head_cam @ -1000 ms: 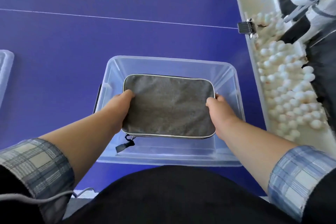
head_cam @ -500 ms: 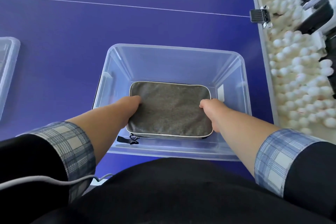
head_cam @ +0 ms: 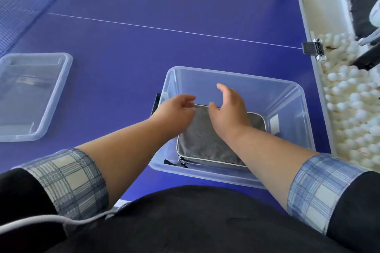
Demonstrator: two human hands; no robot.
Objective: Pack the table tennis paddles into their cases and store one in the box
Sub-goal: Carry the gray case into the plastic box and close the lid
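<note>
Left hand (head_cam: 174, 113) and right hand (head_cam: 230, 111), fingers loosely spread, hold nothing above the case (head_cam: 207, 141) in the box (head_cam: 296, 88)

light: bright, even, soft | shadows: weak, diffuse | glare: pale wash on tabletop (head_cam: 144, 51) far-left, milky sheen on lid (head_cam: 51, 96), balls (head_cam: 353, 113) near blown out | blur: left grip (head_cam: 174, 112) fingers smeared, whole frame slightly soft | distortion: wide-angle bow, tabletop right rim curves

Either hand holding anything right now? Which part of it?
Nothing is held. The left hand and right hand are both open, fingers relaxed, over the grey paddle case, which lies flat inside the clear plastic box.
</note>
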